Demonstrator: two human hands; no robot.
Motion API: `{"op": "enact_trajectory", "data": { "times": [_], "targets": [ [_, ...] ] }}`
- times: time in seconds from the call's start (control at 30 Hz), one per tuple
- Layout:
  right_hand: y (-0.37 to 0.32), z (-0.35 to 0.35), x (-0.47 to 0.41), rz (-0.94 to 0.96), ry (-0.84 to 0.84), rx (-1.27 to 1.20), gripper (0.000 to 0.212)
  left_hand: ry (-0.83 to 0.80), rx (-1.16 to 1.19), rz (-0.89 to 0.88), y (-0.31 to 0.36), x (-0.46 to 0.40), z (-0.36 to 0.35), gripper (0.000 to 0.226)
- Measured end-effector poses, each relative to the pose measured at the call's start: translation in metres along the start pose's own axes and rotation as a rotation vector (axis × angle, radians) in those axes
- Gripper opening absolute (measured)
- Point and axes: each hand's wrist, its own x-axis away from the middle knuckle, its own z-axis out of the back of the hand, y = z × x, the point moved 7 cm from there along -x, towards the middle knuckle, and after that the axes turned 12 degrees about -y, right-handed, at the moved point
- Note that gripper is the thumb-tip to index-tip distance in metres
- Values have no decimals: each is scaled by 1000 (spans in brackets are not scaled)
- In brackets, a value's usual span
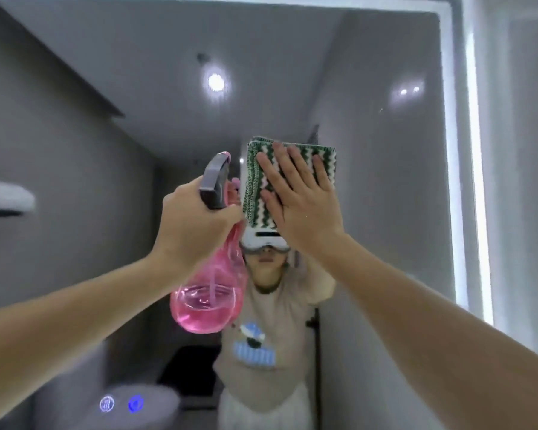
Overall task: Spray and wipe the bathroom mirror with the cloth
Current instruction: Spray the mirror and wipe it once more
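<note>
stage: I'd say I'm mid-wipe, spraying looks done or paused for this patch

right hand (295, 197): fingers straight and slightly spread, flat on the green-and-white cloth (292, 156), pressing it to the mirror (385, 181) at frame centre

left hand (196, 225): fingers wrapped round the neck of the pink spray bottle (205, 305), just left of the cloth

left to do: can't see streaks or wet spots, so how much glass is still unwiped I can't tell

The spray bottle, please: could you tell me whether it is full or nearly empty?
Partly full: pink liquid fills only the rounded bottom of the spray bottle; the neck above looks empty.
</note>
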Motion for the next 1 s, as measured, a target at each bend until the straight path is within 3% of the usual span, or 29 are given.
{"op": "enact_trajectory", "data": {
  "times": [0.1, 0.2, 0.4, 0.53, 0.8, 1.0],
  "targets": [
    [21, 9, -53, -43, -87, -8, 55, 35, 112, 25, 13, -43, 17, 31],
    [41, 24, -96, -77, -46, -20, 55, 104, 256, 87, 10, -73, 32, 18],
    [70, 42, -175, -119, -87, -72, 52, 97, 296, 130, 11, -120, 44, 10],
    [79, 50, -215, -101, -106, -87, 52, 75, 271, 134, 21, -148, 47, 21],
    [73, 63, -255, -79, -137, -82, 52, 128, 386, 123, 37, -177, 55, 9],
    [72, 66, -257, -53, -126, -90, 52, 201, 335, 142, 33, -180, 60, 8]
  ]
}}
